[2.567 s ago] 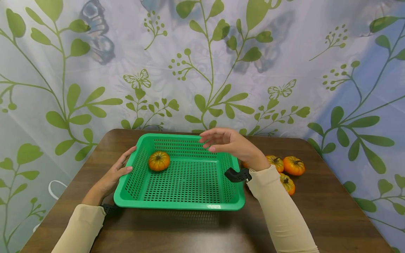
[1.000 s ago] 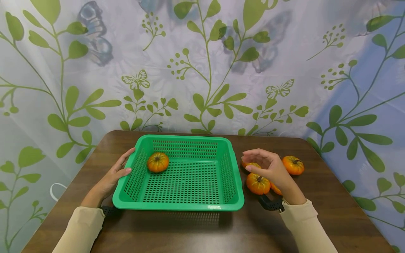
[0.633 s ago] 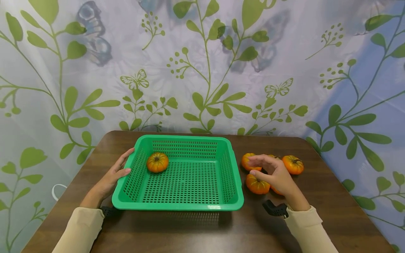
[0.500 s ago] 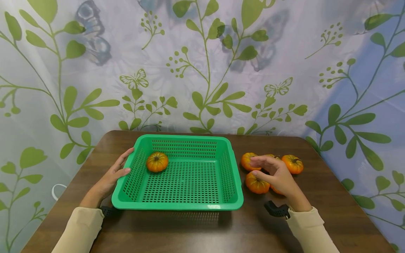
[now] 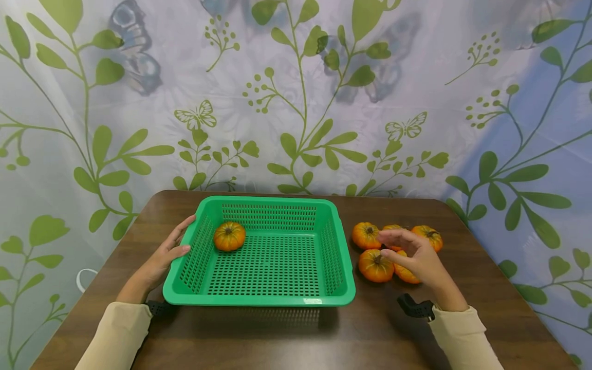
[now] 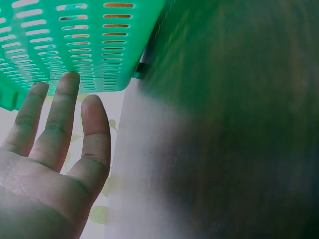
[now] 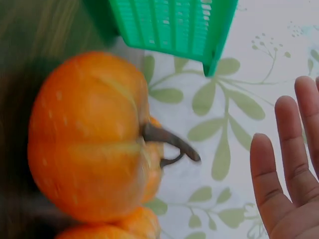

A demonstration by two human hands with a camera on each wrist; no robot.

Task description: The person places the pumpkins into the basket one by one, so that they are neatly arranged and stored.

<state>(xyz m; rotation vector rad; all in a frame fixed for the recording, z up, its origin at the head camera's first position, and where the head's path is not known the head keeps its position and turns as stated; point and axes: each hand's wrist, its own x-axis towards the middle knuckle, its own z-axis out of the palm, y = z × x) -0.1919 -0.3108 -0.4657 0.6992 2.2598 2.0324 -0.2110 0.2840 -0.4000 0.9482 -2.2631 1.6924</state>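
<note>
Orange pumpkins (image 5: 376,266) lay close about the right hand (image 5: 419,259), which held nothing, fingers (image 7: 291,144) relaxed; probably they were firm, better taken by their sides than by the stem (image 7: 169,138). The left hand (image 5: 159,261), unclenched, touched the green basket (image 5: 259,300).

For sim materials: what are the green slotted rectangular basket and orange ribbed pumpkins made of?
Green slotted basket: probably moulded plastic, satin; uniform colour, regular slots, soft sheen. Orange ribbed pumpkins: smooth, shiny skin, mottled colouring; real rind or artificial, unclear.
</note>
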